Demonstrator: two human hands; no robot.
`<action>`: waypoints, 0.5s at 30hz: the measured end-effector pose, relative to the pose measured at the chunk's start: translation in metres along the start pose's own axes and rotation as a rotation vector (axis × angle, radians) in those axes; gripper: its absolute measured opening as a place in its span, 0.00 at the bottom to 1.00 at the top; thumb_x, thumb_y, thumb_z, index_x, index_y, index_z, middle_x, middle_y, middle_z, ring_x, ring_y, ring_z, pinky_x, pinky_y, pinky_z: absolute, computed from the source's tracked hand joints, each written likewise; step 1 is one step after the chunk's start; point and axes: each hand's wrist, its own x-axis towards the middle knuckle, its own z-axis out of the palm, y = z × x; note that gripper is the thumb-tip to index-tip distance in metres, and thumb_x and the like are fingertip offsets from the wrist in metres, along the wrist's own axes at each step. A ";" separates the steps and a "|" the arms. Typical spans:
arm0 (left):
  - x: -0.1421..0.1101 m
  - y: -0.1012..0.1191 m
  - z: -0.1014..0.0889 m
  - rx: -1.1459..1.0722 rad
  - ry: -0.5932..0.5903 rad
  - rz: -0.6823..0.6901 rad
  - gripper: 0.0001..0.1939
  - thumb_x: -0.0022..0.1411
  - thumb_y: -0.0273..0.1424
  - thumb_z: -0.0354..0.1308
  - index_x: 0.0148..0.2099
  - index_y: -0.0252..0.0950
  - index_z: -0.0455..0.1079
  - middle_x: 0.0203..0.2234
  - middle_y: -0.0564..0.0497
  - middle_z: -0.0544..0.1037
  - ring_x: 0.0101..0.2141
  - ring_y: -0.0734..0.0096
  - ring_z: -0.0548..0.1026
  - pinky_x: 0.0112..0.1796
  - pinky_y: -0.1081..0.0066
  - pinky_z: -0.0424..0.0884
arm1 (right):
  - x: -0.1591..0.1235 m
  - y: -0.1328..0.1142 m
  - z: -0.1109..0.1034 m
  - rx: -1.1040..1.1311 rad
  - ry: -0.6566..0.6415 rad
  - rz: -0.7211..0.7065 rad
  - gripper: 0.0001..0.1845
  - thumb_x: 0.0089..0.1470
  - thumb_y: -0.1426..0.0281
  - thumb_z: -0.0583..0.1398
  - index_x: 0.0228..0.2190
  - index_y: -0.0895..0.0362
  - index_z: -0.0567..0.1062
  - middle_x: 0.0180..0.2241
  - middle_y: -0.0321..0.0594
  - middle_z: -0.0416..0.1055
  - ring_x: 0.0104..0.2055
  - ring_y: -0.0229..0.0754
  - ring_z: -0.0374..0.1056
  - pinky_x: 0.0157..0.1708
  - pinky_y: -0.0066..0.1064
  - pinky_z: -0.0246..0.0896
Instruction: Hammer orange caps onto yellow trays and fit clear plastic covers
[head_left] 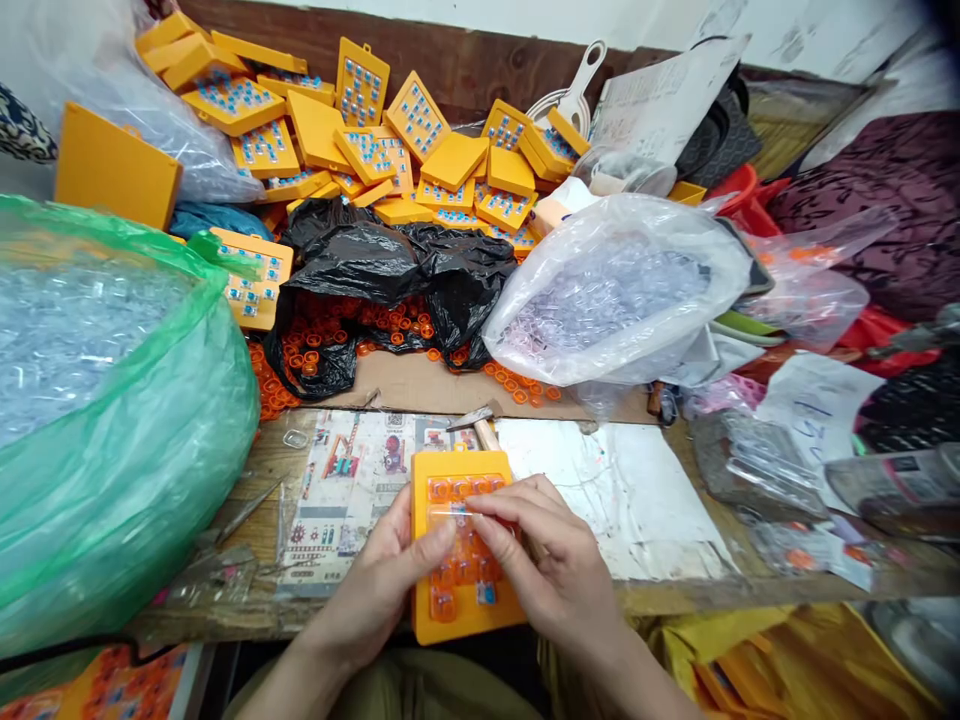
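Observation:
A flat yellow plastic case (469, 625) is tilted up in front of me at the bench edge. My left hand (386, 560) grips its left side, thumb lying over the front. Rows of orange translucent pieces (472, 550) fill most of its face, and a blue-and-clear spot (486, 593) shows at lower right. Over the upper rows, the fingers of my right hand (551, 550) are pinched together. A thin clear strip seems to lie between these fingertips and my left thumb; what exactly the fingertips hold is too small to make out.
A black bag (360, 260) spills orange rings (307, 350). Clear plastic parts fill a green bag (150, 470) and a white bag (517, 350). Yellow cases (457, 160) are heaped behind. A hammer (486, 432) lies beyond my case, on printed paper (322, 500).

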 end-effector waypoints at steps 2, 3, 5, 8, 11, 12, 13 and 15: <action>0.001 -0.002 0.000 -0.032 0.049 0.009 0.32 0.62 0.36 0.60 0.65 0.40 0.54 0.53 0.41 0.74 0.51 0.56 0.73 0.52 0.61 0.68 | -0.004 0.000 0.004 -0.001 0.017 -0.003 0.12 0.56 0.79 0.59 0.39 0.53 0.77 0.32 0.38 0.73 0.35 0.40 0.66 0.34 0.33 0.65; 0.001 -0.003 0.001 -0.035 0.070 0.014 0.32 0.62 0.36 0.59 0.65 0.40 0.54 0.52 0.41 0.74 0.51 0.56 0.74 0.52 0.61 0.67 | -0.006 0.000 0.007 -0.002 0.048 -0.004 0.12 0.56 0.79 0.58 0.39 0.53 0.77 0.32 0.38 0.71 0.35 0.40 0.66 0.33 0.33 0.65; 0.000 -0.004 0.004 -0.025 0.112 0.027 0.33 0.61 0.36 0.61 0.65 0.41 0.54 0.51 0.42 0.75 0.49 0.57 0.75 0.52 0.61 0.67 | -0.010 0.001 0.012 -0.011 0.154 0.041 0.11 0.55 0.77 0.60 0.38 0.51 0.76 0.34 0.39 0.65 0.38 0.41 0.65 0.36 0.34 0.66; 0.000 -0.007 0.011 0.003 0.192 0.067 0.32 0.59 0.36 0.63 0.63 0.41 0.58 0.48 0.45 0.78 0.47 0.58 0.76 0.50 0.62 0.70 | -0.013 0.004 0.020 0.149 0.285 0.275 0.14 0.51 0.70 0.65 0.40 0.49 0.70 0.43 0.41 0.62 0.47 0.46 0.64 0.45 0.39 0.66; 0.001 -0.013 0.015 0.120 0.279 0.111 0.27 0.56 0.35 0.65 0.56 0.38 0.64 0.46 0.45 0.79 0.46 0.57 0.77 0.47 0.65 0.71 | -0.014 0.006 0.027 0.567 0.223 0.524 0.22 0.51 0.66 0.64 0.43 0.47 0.59 0.46 0.40 0.66 0.45 0.44 0.69 0.43 0.38 0.68; 0.002 -0.016 0.015 0.168 0.307 0.132 0.26 0.55 0.35 0.66 0.55 0.37 0.65 0.46 0.45 0.79 0.47 0.56 0.76 0.46 0.66 0.72 | -0.014 0.007 0.030 0.650 0.210 0.560 0.22 0.51 0.66 0.64 0.42 0.47 0.57 0.43 0.38 0.68 0.42 0.43 0.71 0.40 0.36 0.69; 0.003 -0.018 0.015 0.213 0.333 0.153 0.25 0.54 0.35 0.66 0.53 0.36 0.66 0.46 0.45 0.79 0.47 0.55 0.76 0.46 0.67 0.72 | -0.015 0.007 0.033 0.681 0.221 0.576 0.22 0.51 0.65 0.63 0.41 0.47 0.56 0.40 0.37 0.69 0.39 0.41 0.71 0.38 0.34 0.70; 0.005 -0.021 0.014 0.275 0.356 0.178 0.24 0.54 0.36 0.66 0.51 0.35 0.68 0.46 0.44 0.79 0.49 0.54 0.75 0.45 0.68 0.72 | -0.015 0.007 0.037 0.631 0.274 0.571 0.22 0.50 0.65 0.63 0.39 0.48 0.55 0.37 0.34 0.69 0.37 0.40 0.72 0.36 0.32 0.70</action>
